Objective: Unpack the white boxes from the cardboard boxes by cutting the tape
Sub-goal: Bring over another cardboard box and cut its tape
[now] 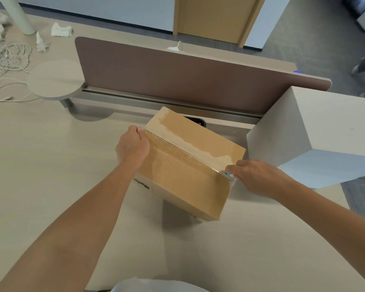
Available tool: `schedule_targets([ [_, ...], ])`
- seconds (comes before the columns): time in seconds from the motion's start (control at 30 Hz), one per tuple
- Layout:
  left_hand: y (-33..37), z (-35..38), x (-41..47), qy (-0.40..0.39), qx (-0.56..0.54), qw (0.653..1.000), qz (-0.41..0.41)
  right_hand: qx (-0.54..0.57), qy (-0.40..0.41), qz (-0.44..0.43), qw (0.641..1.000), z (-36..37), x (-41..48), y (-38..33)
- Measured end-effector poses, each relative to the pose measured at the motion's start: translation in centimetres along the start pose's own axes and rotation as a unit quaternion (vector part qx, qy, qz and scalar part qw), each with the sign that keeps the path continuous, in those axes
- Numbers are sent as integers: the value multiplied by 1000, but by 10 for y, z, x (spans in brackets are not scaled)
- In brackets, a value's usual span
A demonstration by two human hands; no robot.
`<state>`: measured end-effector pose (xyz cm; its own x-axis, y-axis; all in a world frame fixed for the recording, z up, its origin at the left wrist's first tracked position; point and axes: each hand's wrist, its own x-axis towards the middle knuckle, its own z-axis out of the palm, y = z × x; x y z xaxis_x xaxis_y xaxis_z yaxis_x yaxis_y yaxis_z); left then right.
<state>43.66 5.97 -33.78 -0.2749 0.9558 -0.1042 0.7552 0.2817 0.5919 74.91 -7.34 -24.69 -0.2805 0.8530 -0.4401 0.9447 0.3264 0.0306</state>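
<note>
A brown cardboard box [183, 171] sealed with clear tape along its top seam sits tilted on the beige desk [51, 165]. My left hand [133, 147] grips the box's left top corner at the end of the tape. My right hand [255, 175] is at the box's right top corner, its fingers curled round a small blue cutter [229, 175] that touches the tape end. Most of the cutter is hidden by my fingers. A large white box [316, 133] stands just right of the cardboard box.
A brown divider panel [188, 76] runs along the back of the desk. A round side shelf [55, 81] sticks out at the left. White cables [6, 66] and crumpled cloths [60, 29] lie at the far left. A drawer unit [360, 197] stands lower right.
</note>
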Motion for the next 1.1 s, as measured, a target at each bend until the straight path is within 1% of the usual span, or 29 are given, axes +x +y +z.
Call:
schedule_targets([
  [0.27, 2, -1, -2, 4, 17, 1000, 4, 9, 12, 3, 1000, 8, -16, 7],
  [0.33, 1, -1, -2, 5, 17, 1000, 6, 6, 0, 16, 1000, 13, -21, 11],
  [0.43, 0, -1, -3, 8, 17, 1000, 13, 9, -14, 59, 998, 21, -39, 22],
  [0.57, -1, -1, -5, 18, 13, 999, 25, 83, 5, 126, 989, 32, -59, 40],
  [0.67, -2, -1, -10, 31, 30, 997, 57, 190, 38, 166, 967, 38, -61, 43],
  [0.73, 0, -2, -15, 32, 46, 996, 65, 266, 65, 191, 943, 46, -58, 41],
  [0.83, 2, -2, -18, 10, 85, 994, 65, 377, 94, 236, 891, 67, -51, 41],
  [0.9, 3, -3, -18, -14, 100, 994, 53, 458, 107, 275, 838, 89, -42, 43],
  [0.97, 1, -2, -17, -30, 132, 990, 46, 535, 112, 326, 771, 113, -30, 41],
  [1.07, -5, -2, -23, -28, 164, 985, 34, 610, 107, 382, 686, 151, -10, 38],
  [1.1, -7, -3, -27, -24, 167, 985, 23, 624, 106, 399, 663, 161, -3, 37],
])
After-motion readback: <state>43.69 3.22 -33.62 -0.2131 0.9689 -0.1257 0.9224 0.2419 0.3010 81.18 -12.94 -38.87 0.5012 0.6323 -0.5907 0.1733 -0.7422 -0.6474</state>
